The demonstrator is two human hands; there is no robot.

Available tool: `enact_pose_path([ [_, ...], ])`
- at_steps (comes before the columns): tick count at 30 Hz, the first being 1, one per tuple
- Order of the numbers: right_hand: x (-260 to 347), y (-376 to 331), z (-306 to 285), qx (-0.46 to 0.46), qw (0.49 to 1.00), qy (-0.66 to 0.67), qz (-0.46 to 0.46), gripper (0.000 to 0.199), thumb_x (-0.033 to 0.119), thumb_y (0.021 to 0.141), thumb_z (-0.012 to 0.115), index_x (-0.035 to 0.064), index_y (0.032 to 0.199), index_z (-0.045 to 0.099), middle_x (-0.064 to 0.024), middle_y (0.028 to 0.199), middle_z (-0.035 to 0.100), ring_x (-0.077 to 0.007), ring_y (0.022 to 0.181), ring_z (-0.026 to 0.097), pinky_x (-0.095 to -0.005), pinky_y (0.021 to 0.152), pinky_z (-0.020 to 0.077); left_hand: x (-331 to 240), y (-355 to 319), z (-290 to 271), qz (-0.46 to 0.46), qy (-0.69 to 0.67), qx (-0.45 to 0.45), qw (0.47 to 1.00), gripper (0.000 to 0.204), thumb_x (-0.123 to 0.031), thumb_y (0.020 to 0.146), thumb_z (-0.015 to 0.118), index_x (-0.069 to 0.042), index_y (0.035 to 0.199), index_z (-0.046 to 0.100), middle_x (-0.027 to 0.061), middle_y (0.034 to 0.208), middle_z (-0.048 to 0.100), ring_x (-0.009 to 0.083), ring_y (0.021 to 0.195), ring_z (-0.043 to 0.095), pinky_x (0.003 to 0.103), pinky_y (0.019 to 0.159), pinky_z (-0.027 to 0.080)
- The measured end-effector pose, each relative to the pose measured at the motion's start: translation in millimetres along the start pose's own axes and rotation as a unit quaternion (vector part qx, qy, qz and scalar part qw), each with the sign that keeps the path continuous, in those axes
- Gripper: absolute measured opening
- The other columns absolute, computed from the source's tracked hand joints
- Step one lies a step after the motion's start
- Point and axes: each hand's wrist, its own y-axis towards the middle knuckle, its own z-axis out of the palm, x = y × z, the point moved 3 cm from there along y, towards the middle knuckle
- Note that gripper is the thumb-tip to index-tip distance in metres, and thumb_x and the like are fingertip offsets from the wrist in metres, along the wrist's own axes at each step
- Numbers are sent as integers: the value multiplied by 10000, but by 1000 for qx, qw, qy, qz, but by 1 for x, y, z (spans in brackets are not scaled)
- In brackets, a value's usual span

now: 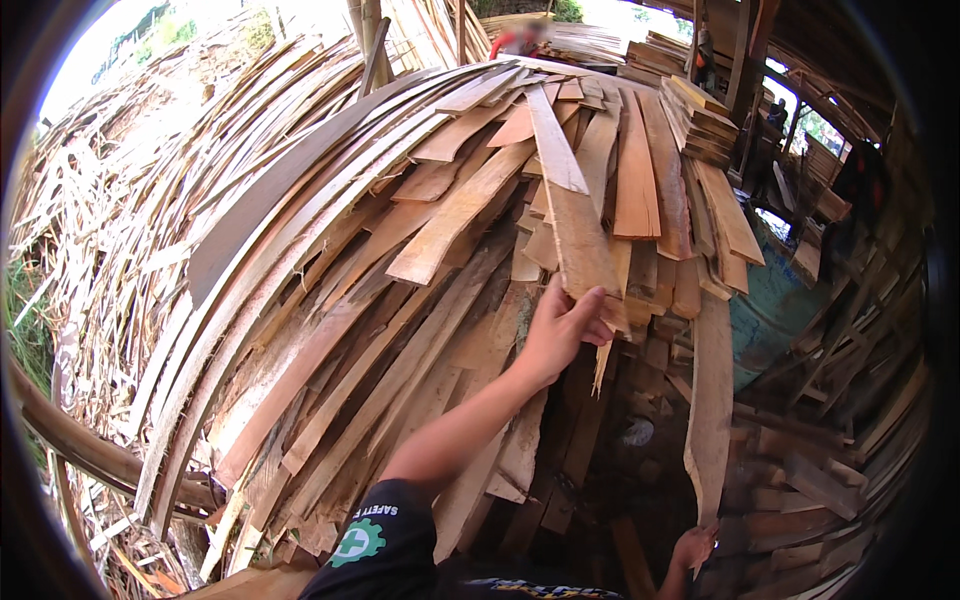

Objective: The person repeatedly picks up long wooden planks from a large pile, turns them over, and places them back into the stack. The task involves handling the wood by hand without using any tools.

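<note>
Left fingers (588,307) gripping plank (582,240), right hand (692,547) holding board (709,410)

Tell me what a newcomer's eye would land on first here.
The great pile of boards fanning across the middle strikes first. Near the center, the left hand grips the near end of a plank, while the right hand, at lower right, holds the bottom of a long board. The green badge on the black sleeve stands out at lower left of center.
</note>
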Motion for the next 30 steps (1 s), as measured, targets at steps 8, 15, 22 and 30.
enact_pose_path([
  [8, -7, 3, 12, 5, 1000, -15, 12, 398, 117, 865, 465, 37, 1255, 477, -172, 1152, 595, -348, 995, 602, -451, 797, 496, 12, 16, 35, 20, 28, 44, 998, 329, -264, 955, 546, -40, 1149, 404, 57, 799, 606, 126, 619, 611, 244, 541, 508],
  [15, 9, -4, -3, -27, 999, -22, 17, 391, 128, 857, 461, 32, 1231, 517, -154, 1136, 613, -338, 976, 609, -432, 816, 497, 7, 4, 4, 43, -2, 31, 999, 309, -239, 950, 550, -19, 1135, 435, 71, 812, 605, 139, 641, 606, 263, 576, 506],
  [22, 0, 3, 9, -38, 997, -11, 63, 395, 174, 882, 440, 102, 1262, 517, -131, 1189, 599, -322, 1043, 599, -449, 856, 481, -21, -26, -80, 105, -71, -91, 988, 214, -176, 931, 566, -28, 1068, 494, 31, 832, 597, 86, 665, 572, 231, 592, 483],
  [30, 9, 19, 12, 22, 991, -49, 123, 378, 246, 860, 460, 156, 1207, 580, -138, 1133, 637, -322, 1002, 625, -448, 848, 491, -38, -60, -172, 80, -97, -202, 971, 223, -174, 908, 544, -77, 1109, 537, -10, 934, 604, 63, 784, 541, 235, 697, 433],
])
